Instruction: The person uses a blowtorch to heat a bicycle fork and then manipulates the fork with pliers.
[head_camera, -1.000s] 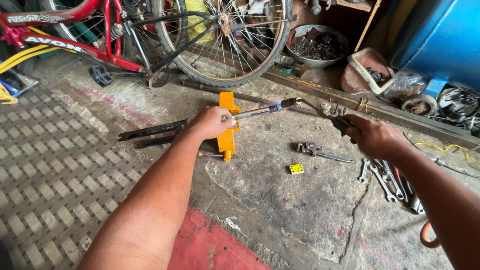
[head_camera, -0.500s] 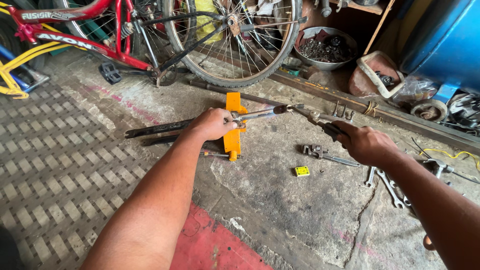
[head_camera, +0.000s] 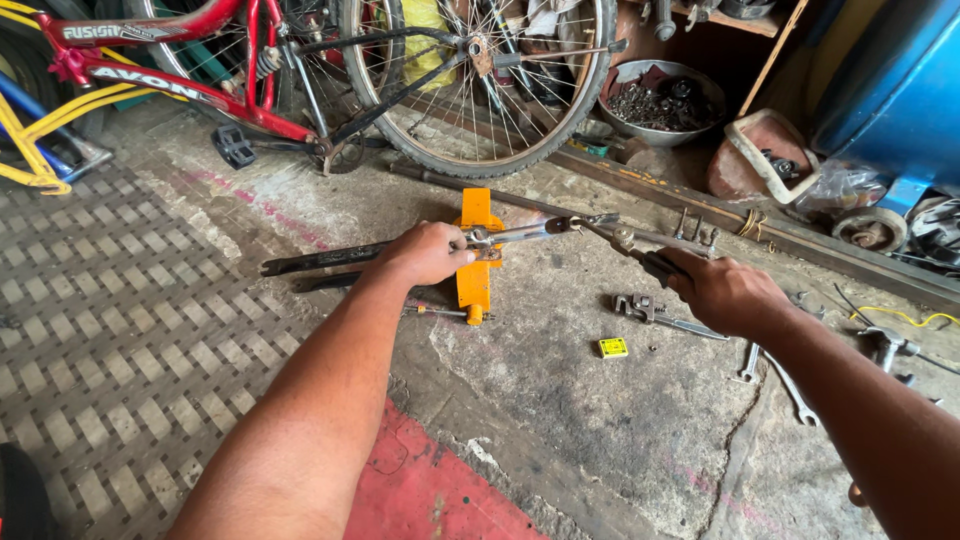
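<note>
Left hand (head_camera: 432, 252) clenched round long dark metal bar (head_camera: 320, 259), steadying it over orange metal stand (head_camera: 476, 262) on concrete floor (head_camera: 560, 400). Right hand (head_camera: 725, 295) grasping handle of silver wrench-like tool (head_camera: 610, 235) at bar's end. Step likely: turning fitting. Next: firm counter-hold, steady turn.
</note>
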